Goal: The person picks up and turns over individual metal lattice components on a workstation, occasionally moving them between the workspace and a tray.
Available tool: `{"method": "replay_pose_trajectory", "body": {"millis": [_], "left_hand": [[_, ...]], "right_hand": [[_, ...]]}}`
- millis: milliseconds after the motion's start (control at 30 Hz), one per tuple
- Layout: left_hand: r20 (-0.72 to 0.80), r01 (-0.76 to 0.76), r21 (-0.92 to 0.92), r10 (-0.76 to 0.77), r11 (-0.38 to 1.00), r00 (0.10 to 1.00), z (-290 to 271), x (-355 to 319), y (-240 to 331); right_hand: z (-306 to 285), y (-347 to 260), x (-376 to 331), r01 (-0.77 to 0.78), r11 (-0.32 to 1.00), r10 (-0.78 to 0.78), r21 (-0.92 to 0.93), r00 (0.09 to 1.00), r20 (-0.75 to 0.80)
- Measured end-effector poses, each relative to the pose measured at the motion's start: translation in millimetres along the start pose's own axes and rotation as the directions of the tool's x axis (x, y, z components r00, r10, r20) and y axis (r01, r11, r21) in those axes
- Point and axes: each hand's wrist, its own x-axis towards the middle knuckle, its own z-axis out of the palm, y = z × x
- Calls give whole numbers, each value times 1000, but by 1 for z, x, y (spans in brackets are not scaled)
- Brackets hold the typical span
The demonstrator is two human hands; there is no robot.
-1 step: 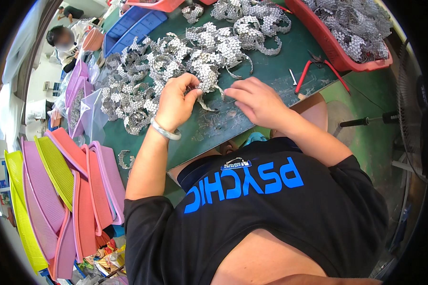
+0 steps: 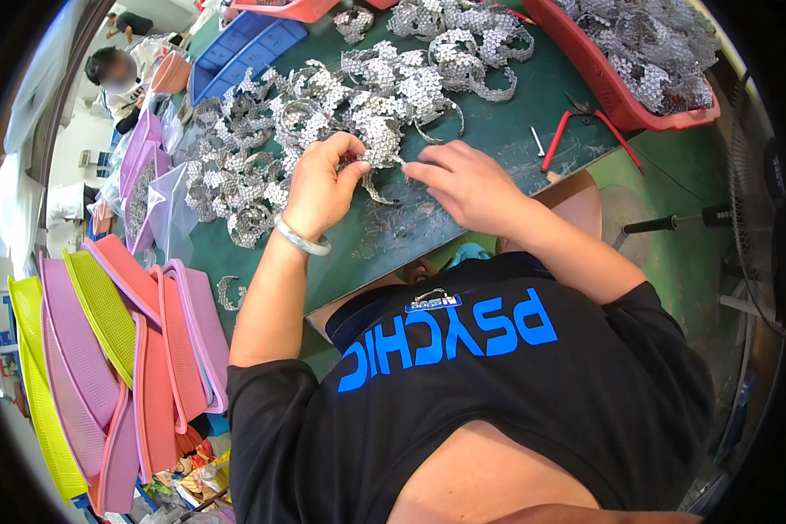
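On the green table my left hand [image 2: 325,182], with a pale bangle at its wrist, pinches a silver strip [image 2: 371,185] with a honeycomb-like pattern between thumb and forefinger. Part of that strip is hidden by the fingers, and one narrow end curls down onto the tabletop. Just right of it, my right hand [image 2: 467,183] has its fingers stretched and apart, their tips close to the strip. Whether they touch it I cannot tell. Directly beyond both hands lies a heap of similar curled silver strips [image 2: 301,118].
Red-handled pliers [image 2: 578,131] and a small white stick [image 2: 536,141] lie right of my hands. A red bin [image 2: 585,65] of silver pieces stands far right. Blue trays [image 2: 253,52] sit far left; colourful plastic baskets [image 2: 122,341] stack nearby. Another person [image 2: 113,74] is in the background.
My right hand has shifted slightly left, its fingertips nearer the strip. The strip's short upright end beside those fingertips shows less clearly. My left hand keeps its pinch in nearly the same place.
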Motion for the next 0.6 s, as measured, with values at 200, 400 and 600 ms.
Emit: {"method": "replay_pose_trajectory", "body": {"millis": [200,400,600], "left_hand": [[43,46,-53,-44,998,998,-7,6,2],[23,21,-24,-20,999,1000,-11,5,5],[7,56,-135,-56,989,998,-10,10,5]], "right_hand": [[5,-3,21,91,982,-38,-166,954,299],[4,1,27,90,987,-48,-130,953,300],[-3,-13,32,100,951,-13,-292,958,285]]}}
